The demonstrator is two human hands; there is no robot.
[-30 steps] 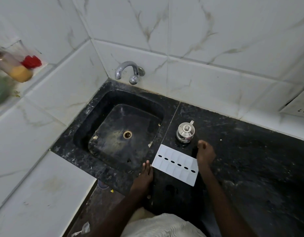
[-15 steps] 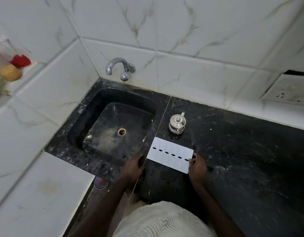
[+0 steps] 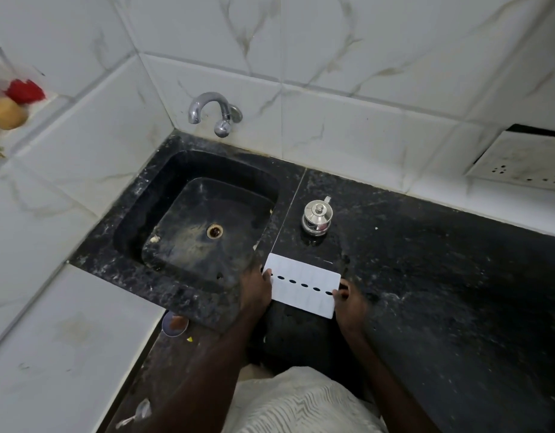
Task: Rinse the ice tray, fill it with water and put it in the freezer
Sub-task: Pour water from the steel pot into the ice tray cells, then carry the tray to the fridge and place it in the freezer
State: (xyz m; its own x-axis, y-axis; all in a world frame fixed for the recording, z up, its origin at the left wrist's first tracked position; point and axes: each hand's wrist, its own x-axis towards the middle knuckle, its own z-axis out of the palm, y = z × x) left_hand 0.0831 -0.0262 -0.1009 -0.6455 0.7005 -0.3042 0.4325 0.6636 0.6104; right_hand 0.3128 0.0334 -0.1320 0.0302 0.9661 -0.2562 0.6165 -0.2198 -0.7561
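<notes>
A white ice tray with a row of dark oval holes down its middle lies on the black stone counter, just right of the sink. My left hand grips its left short end, fingers over the edge. At the tray's right short end, my right hand holds on with its fingertips. The chrome tap sticks out of the tiled wall above the sink's back edge; no water runs.
A small lidded steel pot stands on the counter just behind the tray. A wall socket plate is at the far right. Red and yellow items sit on a ledge at the left. A white tiled ledge borders the sink's left.
Both hands have moved in to the tray's two short ends and taken hold of it; a second ago the left hand rested on the sink edge and the right near the pot.
</notes>
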